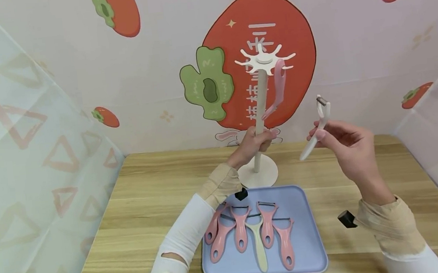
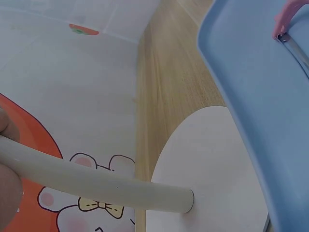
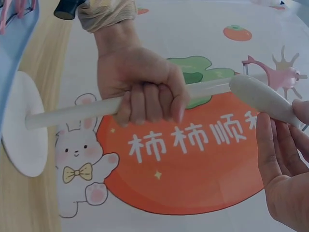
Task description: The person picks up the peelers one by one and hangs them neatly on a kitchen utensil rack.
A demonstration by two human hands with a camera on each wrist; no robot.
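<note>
A white stand (image 1: 263,101) with radiating hooks on top rises from a round base (image 1: 260,177). My left hand (image 1: 249,146) grips its pole, fingers wrapped round it in the right wrist view. From one hook on the right hangs a pink peeler (image 1: 280,82). My right hand (image 1: 348,146) pinches a white peeler (image 1: 322,120) between thumb and fingers, right of the stand and apart from it. Its blade end points up in the head view; the right wrist view shows its rounded handle (image 3: 258,95). Part of the left hand (image 2: 7,195) shows at the left wrist view's edge.
A blue tray (image 1: 305,229) lies on the wooden table (image 1: 133,232) before the stand. In it are several pink peelers (image 1: 241,233) and a pale yellow one (image 1: 258,242). My left forearm reaches over the tray's left side. A patterned wall (image 1: 165,71) stands behind.
</note>
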